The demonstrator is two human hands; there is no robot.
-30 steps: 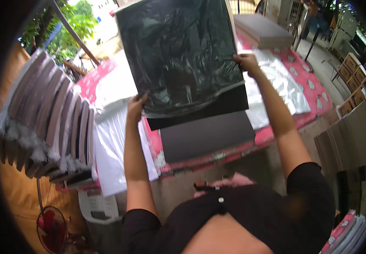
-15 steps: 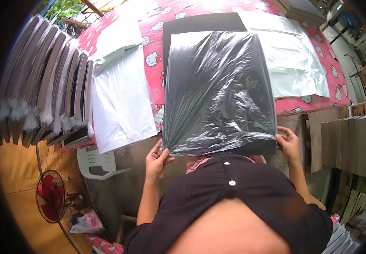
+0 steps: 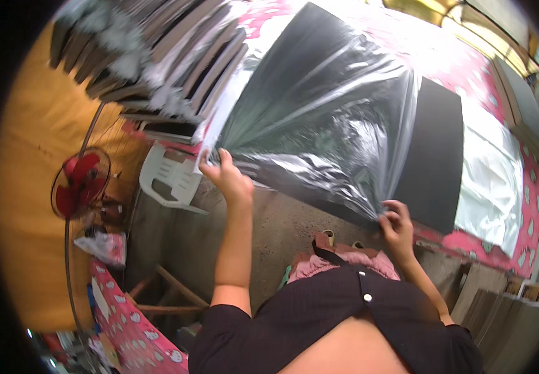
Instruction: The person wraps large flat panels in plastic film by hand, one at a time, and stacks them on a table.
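Film-covered dark panel [image 3: 313,118] held over bench [image 3: 530,209]. Near left corner pinched by left hand [image 3: 227,174], near right corner by right hand [image 3: 396,225]; whether film alone is gripped, cannot tell. Second dark panel [image 3: 434,159] partly overlapped; shiny plastic sheets [image 3: 490,181] laid farther right.

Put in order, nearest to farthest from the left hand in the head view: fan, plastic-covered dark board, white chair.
1. Plastic-covered dark board: at the left hand, touching its fingers.
2. White chair: left of the hand.
3. Fan: farther left, beyond the chair.
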